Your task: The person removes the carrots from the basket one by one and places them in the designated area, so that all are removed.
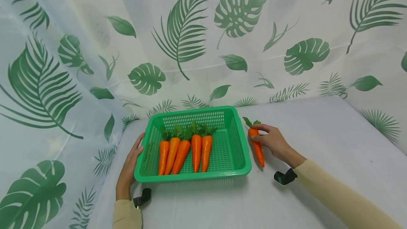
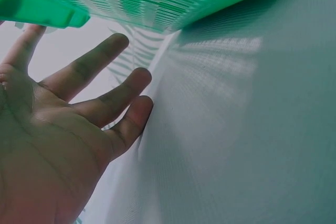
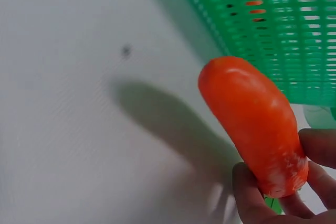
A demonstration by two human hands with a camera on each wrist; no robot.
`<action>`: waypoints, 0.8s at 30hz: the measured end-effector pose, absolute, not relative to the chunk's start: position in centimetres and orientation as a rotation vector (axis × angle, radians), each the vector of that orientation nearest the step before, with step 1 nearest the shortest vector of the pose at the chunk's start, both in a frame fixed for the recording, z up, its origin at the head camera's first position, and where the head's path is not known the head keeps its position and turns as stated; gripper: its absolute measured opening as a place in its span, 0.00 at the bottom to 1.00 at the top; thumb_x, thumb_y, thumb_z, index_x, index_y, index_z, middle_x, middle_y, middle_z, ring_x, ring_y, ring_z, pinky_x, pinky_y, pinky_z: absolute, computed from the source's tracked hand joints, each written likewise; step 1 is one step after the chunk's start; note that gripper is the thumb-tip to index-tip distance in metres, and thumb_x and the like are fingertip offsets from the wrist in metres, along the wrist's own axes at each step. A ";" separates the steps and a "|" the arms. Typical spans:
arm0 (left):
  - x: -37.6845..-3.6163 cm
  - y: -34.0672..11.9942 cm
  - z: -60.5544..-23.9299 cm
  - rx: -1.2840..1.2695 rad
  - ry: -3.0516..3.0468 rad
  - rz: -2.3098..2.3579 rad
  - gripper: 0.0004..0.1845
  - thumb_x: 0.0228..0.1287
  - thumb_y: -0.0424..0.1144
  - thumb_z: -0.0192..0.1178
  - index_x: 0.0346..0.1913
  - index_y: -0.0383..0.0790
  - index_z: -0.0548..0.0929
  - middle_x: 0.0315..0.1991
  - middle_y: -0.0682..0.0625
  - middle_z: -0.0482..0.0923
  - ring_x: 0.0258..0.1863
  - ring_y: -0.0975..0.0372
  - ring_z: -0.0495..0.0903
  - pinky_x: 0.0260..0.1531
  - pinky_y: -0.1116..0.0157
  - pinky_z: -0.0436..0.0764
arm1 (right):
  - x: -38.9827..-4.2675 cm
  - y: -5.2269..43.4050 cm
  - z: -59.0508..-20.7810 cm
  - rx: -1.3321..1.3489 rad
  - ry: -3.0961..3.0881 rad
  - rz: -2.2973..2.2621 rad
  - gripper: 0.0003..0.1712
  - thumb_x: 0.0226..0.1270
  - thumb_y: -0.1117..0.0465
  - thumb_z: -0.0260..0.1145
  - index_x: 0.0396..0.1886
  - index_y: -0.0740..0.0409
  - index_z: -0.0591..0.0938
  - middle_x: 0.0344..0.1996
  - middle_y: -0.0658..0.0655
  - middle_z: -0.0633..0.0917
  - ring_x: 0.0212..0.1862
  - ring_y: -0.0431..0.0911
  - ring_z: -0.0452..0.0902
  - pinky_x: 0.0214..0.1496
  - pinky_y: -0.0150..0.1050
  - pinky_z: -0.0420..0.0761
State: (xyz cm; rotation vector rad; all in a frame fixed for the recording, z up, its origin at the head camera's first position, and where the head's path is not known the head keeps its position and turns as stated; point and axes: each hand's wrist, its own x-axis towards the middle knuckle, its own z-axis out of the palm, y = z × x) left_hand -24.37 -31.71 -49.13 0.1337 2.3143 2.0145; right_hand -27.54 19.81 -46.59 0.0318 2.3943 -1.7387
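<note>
The carrot (image 1: 257, 146) lies on the white table (image 1: 318, 144) just beside the green basket's (image 1: 240, 140) right wall, with bare cloth open to its right. The right hand (image 1: 274, 141) pinches its leafy end, fingers (image 3: 252, 198) curled round it. The left hand (image 1: 129, 167) rests straight-fingered against the basket's left rim. Five carrots (image 1: 184, 151) lie inside.

Left hand (image 1: 129, 167) flat against left wall of green basket (image 1: 240, 147), five carrots (image 1: 184, 151) side by side inside. Right hand (image 1: 274, 142) grips sixth carrot (image 1: 257, 148) on the table (image 1: 318, 133), just right of basket.
</note>
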 end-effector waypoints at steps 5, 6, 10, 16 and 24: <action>-24.5 -31.7 -49.0 0.136 2.315 2.017 0.32 0.90 0.53 0.38 0.89 0.57 0.49 0.85 0.49 0.49 0.68 0.49 0.62 0.56 0.64 0.75 | -27.7 19.6 -47.1 -0.001 2.515 -1.642 0.31 0.76 0.66 0.68 0.75 0.69 0.74 0.71 0.76 0.73 0.65 0.68 0.75 0.54 0.46 0.84; -24.5 -31.7 -49.0 0.136 2.314 2.019 0.32 0.90 0.53 0.38 0.89 0.57 0.49 0.85 0.49 0.49 0.68 0.49 0.62 0.56 0.64 0.75 | -27.7 19.5 -47.1 -0.007 2.535 -1.621 0.31 0.76 0.65 0.68 0.75 0.69 0.75 0.70 0.76 0.74 0.65 0.68 0.75 0.56 0.49 0.84; -24.5 -31.7 -49.1 0.139 2.320 2.021 0.32 0.90 0.52 0.38 0.89 0.57 0.49 0.85 0.48 0.48 0.69 0.49 0.62 0.56 0.65 0.75 | -27.7 19.2 -47.2 -0.031 2.607 -1.540 0.30 0.76 0.64 0.69 0.75 0.68 0.75 0.68 0.75 0.76 0.65 0.69 0.76 0.62 0.60 0.80; -24.4 -31.8 -49.3 0.142 2.314 2.028 0.32 0.90 0.52 0.38 0.89 0.56 0.49 0.85 0.48 0.48 0.69 0.49 0.61 0.56 0.65 0.75 | -27.8 19.0 -47.4 -0.072 2.687 -1.467 0.28 0.76 0.64 0.70 0.72 0.67 0.78 0.64 0.75 0.79 0.62 0.69 0.79 0.60 0.62 0.81; -24.5 -31.8 -49.4 0.143 2.321 2.028 0.32 0.90 0.52 0.39 0.89 0.57 0.50 0.85 0.49 0.48 0.70 0.49 0.61 0.56 0.66 0.75 | -27.8 19.2 -47.8 -0.101 2.713 -1.457 0.29 0.75 0.64 0.70 0.71 0.71 0.77 0.64 0.78 0.78 0.65 0.72 0.76 0.61 0.63 0.80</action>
